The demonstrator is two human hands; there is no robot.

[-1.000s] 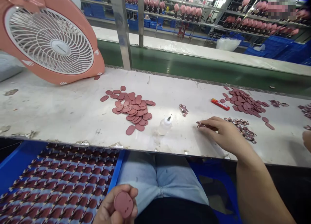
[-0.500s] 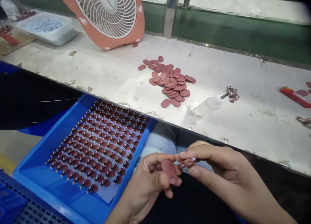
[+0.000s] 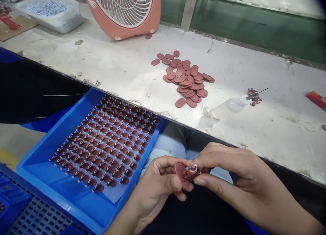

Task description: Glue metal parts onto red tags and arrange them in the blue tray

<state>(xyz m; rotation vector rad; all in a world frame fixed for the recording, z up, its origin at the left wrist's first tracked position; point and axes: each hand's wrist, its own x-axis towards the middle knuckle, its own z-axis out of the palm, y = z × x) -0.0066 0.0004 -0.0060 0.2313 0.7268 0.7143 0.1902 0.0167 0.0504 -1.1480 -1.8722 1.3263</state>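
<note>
Between its thumb and fingers my left hand pinches a flat oval reddish-brown base with small holes. My right hand grips a small painted figurine, brown with white, at its fingertips. The figurine overlaps the face of the base; whether its feet sit in the holes I cannot tell. Both hands are over my lap, in front of the bench edge. To their left, a blue tray holds rows of figurines fixed on oval bases.
A pile of oval bases lies on the white bench. Right of it, a clear squeeze bottle lies with its metal tip by several loose figurines. An orange fan and a plastic tub stand farther back.
My right hand has brought the figurine leftward against the oval base, where it was just beside it before. The camera view has shifted slightly.
</note>
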